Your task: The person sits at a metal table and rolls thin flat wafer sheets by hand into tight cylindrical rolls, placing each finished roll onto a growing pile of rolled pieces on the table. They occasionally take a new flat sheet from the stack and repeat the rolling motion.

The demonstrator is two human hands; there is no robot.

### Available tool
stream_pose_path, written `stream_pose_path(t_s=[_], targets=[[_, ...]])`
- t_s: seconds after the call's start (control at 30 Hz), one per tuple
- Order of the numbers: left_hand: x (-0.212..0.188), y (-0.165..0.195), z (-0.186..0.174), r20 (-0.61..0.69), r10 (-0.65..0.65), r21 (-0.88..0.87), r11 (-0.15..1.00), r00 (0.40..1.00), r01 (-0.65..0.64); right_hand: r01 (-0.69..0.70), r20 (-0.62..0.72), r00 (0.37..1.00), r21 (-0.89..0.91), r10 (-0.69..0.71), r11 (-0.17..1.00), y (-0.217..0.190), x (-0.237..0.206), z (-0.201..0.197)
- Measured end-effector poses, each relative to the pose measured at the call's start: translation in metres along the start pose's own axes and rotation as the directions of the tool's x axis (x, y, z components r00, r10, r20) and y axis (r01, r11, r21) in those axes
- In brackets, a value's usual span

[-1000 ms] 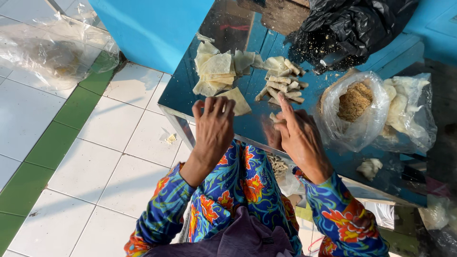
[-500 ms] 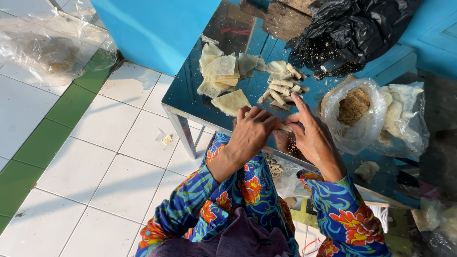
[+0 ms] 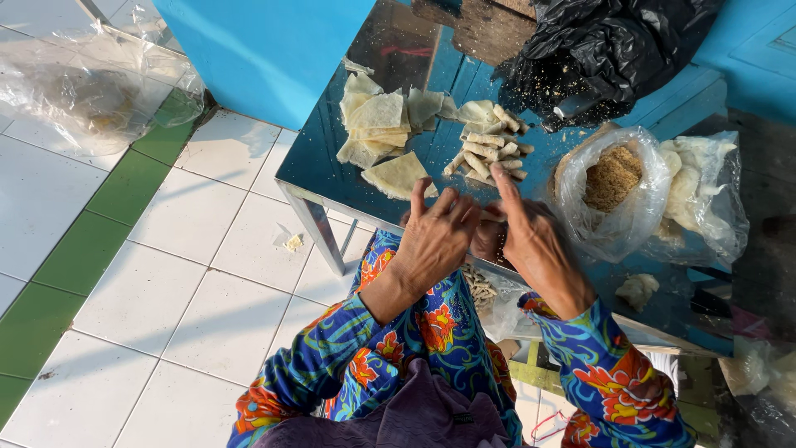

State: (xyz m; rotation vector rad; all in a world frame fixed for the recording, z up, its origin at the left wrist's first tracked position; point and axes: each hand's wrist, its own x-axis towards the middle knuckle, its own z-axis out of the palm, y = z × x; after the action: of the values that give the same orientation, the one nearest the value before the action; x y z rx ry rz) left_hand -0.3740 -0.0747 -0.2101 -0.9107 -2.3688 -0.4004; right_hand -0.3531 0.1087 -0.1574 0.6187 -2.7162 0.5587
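Wrapper [image 3: 491, 217] work sits between both hands at the near edge of the table [image 3: 323, 178]: a small pale piece, mostly hidden, seems pinched there, though what it is exactly cannot be told. The left hand [image 3: 435, 236] curls its fingers inward over it, and the right hand [image 3: 531, 241] meets it from the other side, forefinger raised. Both look closed on the piece, probably to roll or fold it tight.

Just beyond the fingertips lies a heap of finished rolls [image 3: 489, 145], and left of that a stack of flat wrappers [image 3: 383, 133], one sheet [image 3: 400, 174] lying nearest the hands, likely kept within easy reach. To the right stands a clear bag [image 3: 618, 187] with brown crumbly filling, open at the top, and beside it another bag [image 3: 705, 195] of pale lumps. A black bag [image 3: 613, 41] sits at the far side.

The table is shiny and blue-reflecting. Below it, white floor tiles [image 3: 191, 282] with a green strip [image 3: 83, 249], and a crumpled sheet of clear plastic [image 3: 83, 83].
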Motion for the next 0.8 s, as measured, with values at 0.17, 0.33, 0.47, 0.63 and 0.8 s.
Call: stream_pose_path(t_s=[0.17, 0.33, 0.47, 0.63, 0.8], targets=[[0.001, 0.004, -0.004, 0.018, -0.064, -0.097, 0.993, 0.998, 0.065, 0.075, -0.005, 0.997, -0.157, -0.076, 0.985, -0.008, -0.015, 0.008], [-0.022, -0.028, -0.022, -0.083, -0.207, 0.099, 0.972, 0.975, 0.214, 0.024, -0.018, 1.0, -0.064, -0.025, 0.998, -0.007, 0.005, 0.014], [-0.035, -0.068, -0.035, -0.117, -0.415, 0.031, 0.907, 0.902, 0.421, 0.013, -0.085, 0.996, 0.039, -0.009, 0.999, -0.003, 0.031, -0.001], [-0.036, -0.078, -0.042, -0.176, -0.4, -0.038, 0.916, 0.9, 0.399, 0.082, -0.205, 0.97, -0.243, -0.134, 0.966, -0.016, 0.077, -0.017], [-0.025, -0.077, -0.048, -0.216, -0.408, -0.058, 0.912, 0.887, 0.406, 0.071, -0.083, 0.995, 0.224, -0.054, 0.972, -0.082, 0.08, 0.022]])
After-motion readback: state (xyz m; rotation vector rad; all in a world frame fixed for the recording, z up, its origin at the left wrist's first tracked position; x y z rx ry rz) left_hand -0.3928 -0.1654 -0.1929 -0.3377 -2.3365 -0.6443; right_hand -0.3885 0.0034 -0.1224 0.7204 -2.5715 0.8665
